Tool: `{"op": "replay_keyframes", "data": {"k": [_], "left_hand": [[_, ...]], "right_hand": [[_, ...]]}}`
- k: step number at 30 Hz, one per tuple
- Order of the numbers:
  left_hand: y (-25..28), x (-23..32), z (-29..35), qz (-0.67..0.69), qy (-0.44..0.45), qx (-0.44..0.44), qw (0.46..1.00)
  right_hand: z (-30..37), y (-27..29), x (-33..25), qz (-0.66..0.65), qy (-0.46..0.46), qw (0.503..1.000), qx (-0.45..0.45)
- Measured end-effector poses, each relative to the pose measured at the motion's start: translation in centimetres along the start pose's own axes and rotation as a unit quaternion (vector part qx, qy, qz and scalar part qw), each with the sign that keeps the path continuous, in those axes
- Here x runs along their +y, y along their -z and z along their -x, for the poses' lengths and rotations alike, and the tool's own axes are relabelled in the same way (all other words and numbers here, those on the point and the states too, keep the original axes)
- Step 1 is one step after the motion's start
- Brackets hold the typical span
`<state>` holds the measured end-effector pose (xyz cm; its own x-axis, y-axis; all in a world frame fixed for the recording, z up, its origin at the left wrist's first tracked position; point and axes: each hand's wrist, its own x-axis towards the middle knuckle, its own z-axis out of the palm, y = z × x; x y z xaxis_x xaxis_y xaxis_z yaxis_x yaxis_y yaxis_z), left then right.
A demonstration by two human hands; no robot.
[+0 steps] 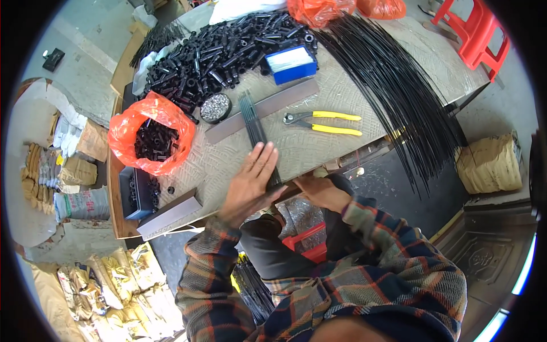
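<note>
My left hand lies with its fingers stretched out flat on a bundle of thin dark rods. The far ends of the rods rest over a long grey metal bar on the table. At the table's front edge, my right hand is closed, its fingers curled near the close end of the bundle. What it holds, if anything, is hidden. To the right of the rods lie cutting pliers with yellow handles. A round tin of small silvery pieces stands left of the rods.
A heap of black tubular parts covers the back, beside a blue box. An orange bag of black parts stands left, near another metal bar. Long black rods overhang the right edge. A red stool stands beyond.
</note>
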<state>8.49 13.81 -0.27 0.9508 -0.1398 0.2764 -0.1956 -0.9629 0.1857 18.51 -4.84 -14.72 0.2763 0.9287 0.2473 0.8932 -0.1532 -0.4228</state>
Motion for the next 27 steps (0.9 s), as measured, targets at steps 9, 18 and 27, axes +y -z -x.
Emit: {"op": "replay_keyframes", "data": {"k": [9,18,27], "left_hand": [[0.0,-0.3,0.7,-0.077,0.026,-0.028,0.996],[-0.1,0.0,-0.2,-0.033,0.053,-0.021,0.998],[0.0,-0.5,-0.1,-0.121,0.015,-0.057,0.991]], "right_hand": [[-9.8,18.0,-5.9,-0.109,-0.045,0.949,0.293],[-23.8,20.4,8.6,0.205,-0.123,0.965,0.106],[-23.8,20.7,10.4,0.277,-0.029,0.954,0.111]]}}
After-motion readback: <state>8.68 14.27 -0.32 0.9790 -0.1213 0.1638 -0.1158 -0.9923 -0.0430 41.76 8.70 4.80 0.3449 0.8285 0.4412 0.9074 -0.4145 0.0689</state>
